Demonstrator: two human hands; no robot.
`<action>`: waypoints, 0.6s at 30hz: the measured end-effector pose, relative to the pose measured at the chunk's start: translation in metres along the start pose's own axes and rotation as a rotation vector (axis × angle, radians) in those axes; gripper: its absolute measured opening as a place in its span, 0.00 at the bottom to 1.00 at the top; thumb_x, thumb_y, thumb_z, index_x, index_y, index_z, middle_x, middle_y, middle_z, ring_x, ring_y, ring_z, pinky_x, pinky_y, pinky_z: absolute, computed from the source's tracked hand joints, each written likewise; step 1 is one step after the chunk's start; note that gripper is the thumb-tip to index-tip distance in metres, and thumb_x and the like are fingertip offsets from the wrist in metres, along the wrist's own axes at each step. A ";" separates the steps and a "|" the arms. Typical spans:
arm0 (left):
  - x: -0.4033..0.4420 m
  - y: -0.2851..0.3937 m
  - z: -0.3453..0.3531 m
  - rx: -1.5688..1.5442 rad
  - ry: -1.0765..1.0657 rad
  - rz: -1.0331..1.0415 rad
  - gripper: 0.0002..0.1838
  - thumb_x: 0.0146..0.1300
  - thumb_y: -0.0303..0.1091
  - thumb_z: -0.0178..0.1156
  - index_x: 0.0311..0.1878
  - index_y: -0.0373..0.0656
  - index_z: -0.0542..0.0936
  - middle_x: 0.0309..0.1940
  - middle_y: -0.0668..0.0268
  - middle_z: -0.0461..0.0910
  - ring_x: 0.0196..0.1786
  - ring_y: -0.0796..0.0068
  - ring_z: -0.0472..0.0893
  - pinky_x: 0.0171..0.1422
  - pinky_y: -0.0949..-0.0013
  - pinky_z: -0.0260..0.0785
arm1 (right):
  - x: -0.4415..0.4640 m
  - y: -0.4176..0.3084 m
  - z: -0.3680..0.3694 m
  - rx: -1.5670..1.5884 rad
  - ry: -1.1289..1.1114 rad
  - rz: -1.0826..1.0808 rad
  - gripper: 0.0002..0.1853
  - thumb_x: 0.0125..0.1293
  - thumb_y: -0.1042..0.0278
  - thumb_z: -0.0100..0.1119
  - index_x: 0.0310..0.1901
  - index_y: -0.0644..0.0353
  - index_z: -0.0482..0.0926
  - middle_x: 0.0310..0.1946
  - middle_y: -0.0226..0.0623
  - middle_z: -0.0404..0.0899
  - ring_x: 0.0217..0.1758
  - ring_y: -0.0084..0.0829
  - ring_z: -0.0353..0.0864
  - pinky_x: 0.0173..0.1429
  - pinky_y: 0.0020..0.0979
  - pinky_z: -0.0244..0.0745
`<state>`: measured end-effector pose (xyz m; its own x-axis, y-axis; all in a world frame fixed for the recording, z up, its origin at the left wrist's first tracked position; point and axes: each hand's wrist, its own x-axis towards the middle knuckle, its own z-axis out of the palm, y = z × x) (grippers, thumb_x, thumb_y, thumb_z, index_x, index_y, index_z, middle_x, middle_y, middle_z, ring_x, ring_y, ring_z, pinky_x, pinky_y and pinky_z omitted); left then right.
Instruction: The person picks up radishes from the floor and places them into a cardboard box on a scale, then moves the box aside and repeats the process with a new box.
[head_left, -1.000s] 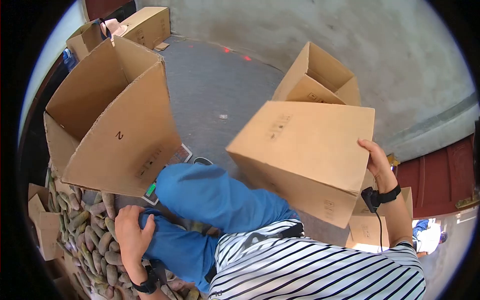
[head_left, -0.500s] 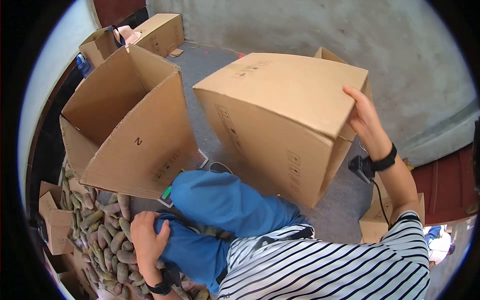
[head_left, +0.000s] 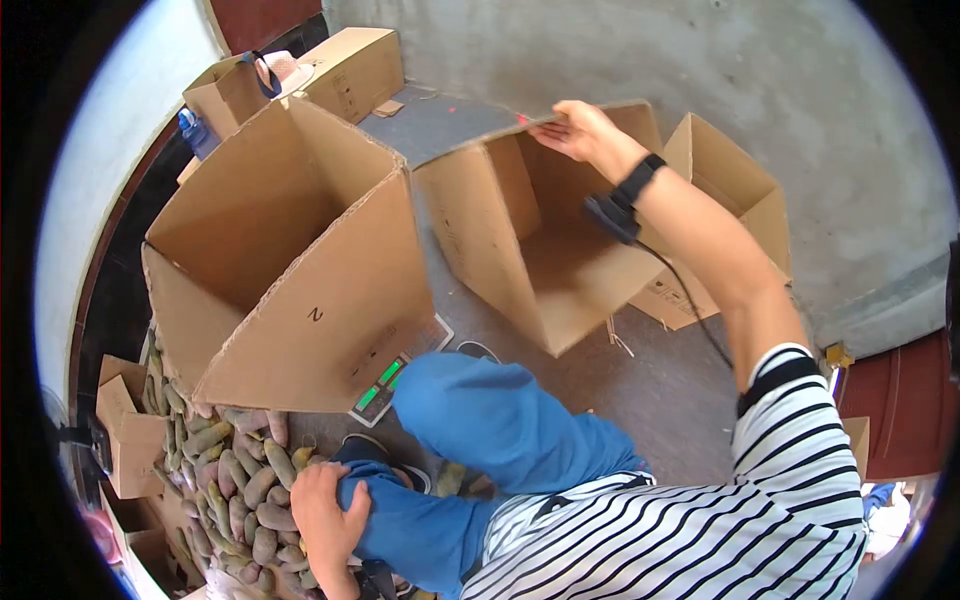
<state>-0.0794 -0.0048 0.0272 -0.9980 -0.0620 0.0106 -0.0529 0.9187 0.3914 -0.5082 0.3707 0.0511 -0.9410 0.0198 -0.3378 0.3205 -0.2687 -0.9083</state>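
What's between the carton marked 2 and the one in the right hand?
In the head view, a wedge of grey floor separates the carton marked 2 from the carton in the right hand; the digital scale shows at its lower end.

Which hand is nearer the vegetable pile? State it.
Left. The left hand rests on the blue trouser leg, beside the vegetable pile; the right hand is farther off, holding an open box by its edge.

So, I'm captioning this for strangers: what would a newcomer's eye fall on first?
Probably the big open carton at left, with a 2-like mark. Next, the open box in the middle, its rim held by the right hand. Then the heap of root-like produce at lower left, beside the left hand, which rests on a blue trouser leg.
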 end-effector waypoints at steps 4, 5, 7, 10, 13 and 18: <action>0.005 0.002 0.001 -0.002 -0.022 -0.027 0.15 0.46 0.34 0.65 0.37 0.38 0.78 0.39 0.57 0.78 0.47 0.52 0.75 0.54 0.57 0.65 | -0.003 0.003 0.018 -0.267 -0.181 -0.101 0.38 0.69 0.45 0.51 0.68 0.69 0.57 0.59 0.57 0.70 0.63 0.46 0.71 0.68 0.46 0.65; 0.007 0.003 0.002 -0.006 -0.015 -0.027 0.15 0.46 0.33 0.66 0.37 0.38 0.78 0.38 0.57 0.78 0.47 0.53 0.75 0.54 0.57 0.65 | -0.007 0.015 0.016 -0.543 -0.226 -0.141 0.39 0.67 0.38 0.50 0.68 0.63 0.61 0.60 0.54 0.70 0.63 0.45 0.70 0.67 0.48 0.63; 0.011 0.005 0.004 -0.013 -0.013 -0.025 0.14 0.45 0.33 0.66 0.36 0.38 0.78 0.38 0.57 0.78 0.47 0.53 0.75 0.54 0.57 0.65 | -0.023 0.042 0.014 -1.018 -0.463 -0.428 0.39 0.66 0.32 0.47 0.59 0.65 0.74 0.57 0.48 0.74 0.63 0.41 0.70 0.67 0.41 0.63; 0.015 0.006 0.005 -0.014 -0.019 -0.021 0.14 0.45 0.32 0.66 0.36 0.38 0.78 0.38 0.57 0.78 0.47 0.53 0.75 0.55 0.57 0.65 | -0.046 0.094 -0.001 -1.289 -0.427 -0.541 0.39 0.65 0.31 0.44 0.52 0.66 0.79 0.49 0.55 0.79 0.59 0.49 0.74 0.66 0.44 0.64; 0.018 0.009 0.004 -0.006 -0.031 -0.016 0.14 0.45 0.32 0.66 0.36 0.38 0.78 0.37 0.57 0.78 0.46 0.53 0.75 0.54 0.57 0.64 | -0.068 0.098 -0.009 -1.382 -0.299 -0.909 0.27 0.66 0.43 0.49 0.48 0.62 0.80 0.43 0.49 0.81 0.53 0.45 0.77 0.67 0.42 0.62; 0.021 0.015 0.005 0.004 -0.016 0.026 0.12 0.46 0.29 0.63 0.35 0.37 0.78 0.34 0.56 0.78 0.43 0.51 0.75 0.51 0.58 0.66 | -0.075 0.102 -0.011 -1.409 -0.065 -1.303 0.25 0.64 0.57 0.57 0.60 0.59 0.70 0.61 0.47 0.67 0.67 0.48 0.65 0.69 0.46 0.60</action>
<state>-0.1017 0.0091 0.0289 -0.9995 -0.0322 0.0059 -0.0274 0.9214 0.3876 -0.4038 0.3523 -0.0194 -0.6281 -0.5038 0.5930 -0.6686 0.7393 -0.0800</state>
